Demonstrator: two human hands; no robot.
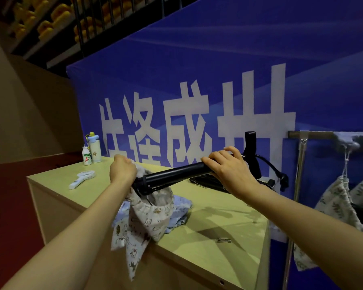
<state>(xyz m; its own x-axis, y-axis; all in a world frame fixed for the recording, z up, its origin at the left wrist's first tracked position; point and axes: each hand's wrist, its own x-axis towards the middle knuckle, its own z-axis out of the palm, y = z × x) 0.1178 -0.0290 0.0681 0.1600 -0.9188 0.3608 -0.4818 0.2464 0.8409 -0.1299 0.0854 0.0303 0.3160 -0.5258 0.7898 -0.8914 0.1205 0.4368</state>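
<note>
From the head view, two hands are at work over a pale wooden desk (218, 212). The left hand (123, 170) is closed in a fist on the gathered rim of one cat-print drawstring bag (151, 220) and holds its mouth up. The right hand (228, 166) has its fingers curled over one black folded tube (176, 174), gripping it near the upper end. The tube slants from two o'clock down to eight o'clock, and its lower end sits in the bag's open mouth. The bag hangs at the near edge of the desk, with its tail draped over the front.

One blue cloth (182, 208) lies crumpled under and behind the bag. At ten o'clock from the bag lies one white handheld fan (82, 178). Farther off in the same direction, at the desk's far corner, stand two bottles: a small drink bottle (86, 157) touching a taller white flask (95, 150).

At one o'clock from the right hand stands a black upright stand (252, 149) with a cable, partly hidden by that hand. One small metal clip (224, 240) lies at five o'clock from the bag. At three o'clock, a metal rack (300, 181) carries at least two leaf-print bags (333, 206). A blue banner (197, 76) fills the background.
</note>
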